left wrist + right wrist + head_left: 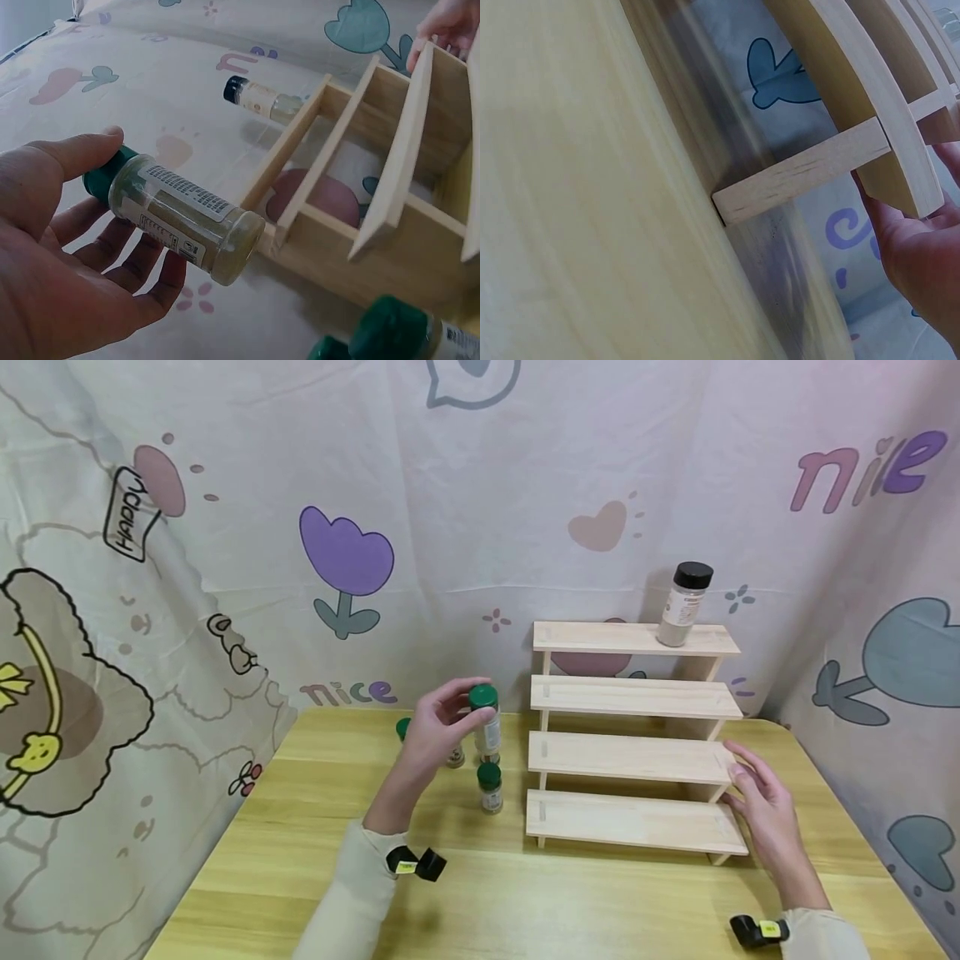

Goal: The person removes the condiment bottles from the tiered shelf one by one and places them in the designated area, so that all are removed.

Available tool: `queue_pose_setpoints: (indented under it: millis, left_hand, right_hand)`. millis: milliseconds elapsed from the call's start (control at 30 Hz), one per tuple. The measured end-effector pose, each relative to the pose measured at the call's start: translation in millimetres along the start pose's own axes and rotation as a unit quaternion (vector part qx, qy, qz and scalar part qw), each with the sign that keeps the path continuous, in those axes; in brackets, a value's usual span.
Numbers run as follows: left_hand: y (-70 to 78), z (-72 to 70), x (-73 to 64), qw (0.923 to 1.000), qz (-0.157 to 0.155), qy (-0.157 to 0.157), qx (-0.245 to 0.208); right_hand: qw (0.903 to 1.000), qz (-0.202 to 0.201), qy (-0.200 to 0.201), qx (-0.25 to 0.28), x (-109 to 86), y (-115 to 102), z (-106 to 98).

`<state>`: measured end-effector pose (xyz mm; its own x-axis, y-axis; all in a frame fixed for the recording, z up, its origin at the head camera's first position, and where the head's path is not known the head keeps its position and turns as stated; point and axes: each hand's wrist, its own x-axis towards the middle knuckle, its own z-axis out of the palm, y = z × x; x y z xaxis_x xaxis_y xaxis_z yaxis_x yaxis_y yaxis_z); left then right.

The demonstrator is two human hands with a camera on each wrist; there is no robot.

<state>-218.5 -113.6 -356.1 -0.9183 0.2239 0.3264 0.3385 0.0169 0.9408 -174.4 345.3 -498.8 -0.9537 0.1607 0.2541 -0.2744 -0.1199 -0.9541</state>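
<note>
My left hand (429,735) holds a clear spice jar (489,732) by its green cap, pinched between thumb and fingers. In the left wrist view the jar (184,217) is tilted, its label and pale contents showing. Smaller green-capped jars stand below and beside that hand: one in front (491,795), others partly hidden behind the hand. My right hand (767,810) grips the right end of a four-tier wooden shelf rack (633,756). From the right wrist, that hand (922,255) is seen around the end of a shelf board.
A black-capped jar (678,610) stands on the top tier, towards its right end. The rack rests on a wood-grain table (570,902). A printed cloth (465,527) hangs behind and at both sides.
</note>
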Motion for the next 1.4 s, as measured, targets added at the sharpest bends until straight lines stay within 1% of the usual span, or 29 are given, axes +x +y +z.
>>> queue_pose_setpoints:
  millis: [233,367,533,700,867,1000,1167,1267,1400]
  left_hand:
    - [-11.8,-13.2,-20.3,0.9997,0.000,0.025,0.004]
    - [-20.6,-19.4,-29.1,0.9993,-0.005,0.038,0.004]
    - [-29.8,-26.3,-37.2,0.9990,-0.017,0.039,0.012]
    - [-42.9,-31.7,-46.6,0.9986,-0.030,0.040,0.018]
    - [-58.3,-34.4,-51.8,0.9977,-0.038,0.048,0.029]
    - [-70.1,-35.8,-55.4,0.9961,-0.057,0.057,0.036]
    - [-83.3,-37.1,-60.9,0.9943,-0.080,0.065,0.030]
    - [-90.4,-37.4,-63.9,0.9933,-0.092,0.064,0.028]
    - [-101.2,-38.7,-66.3,0.9929,-0.098,0.060,0.033]
  right_hand:
    - [0.9999,-0.004,-0.006,0.011,0.1,-1,0]
    - [0.9998,-0.007,-0.007,0.017,-0.9,0,1]
    - [0.9999,-0.009,-0.003,0.014,-0.3,-1,2]
    - [0.9999,-0.010,-0.005,0.010,-0.5,-2,2]
    - [1.0000,-0.008,-0.004,0.002,-1.4,-1,2]
    - [1.0000,-0.002,0.002,-0.005,-0.2,-2,2]
    - [0.9999,0.005,0.004,-0.015,1.7,-3,2]
    - [0.9999,0.004,0.003,-0.012,1.5,-2,2]
    - [1.0000,-0.001,0.003,-0.006,-0.3,-1,2]
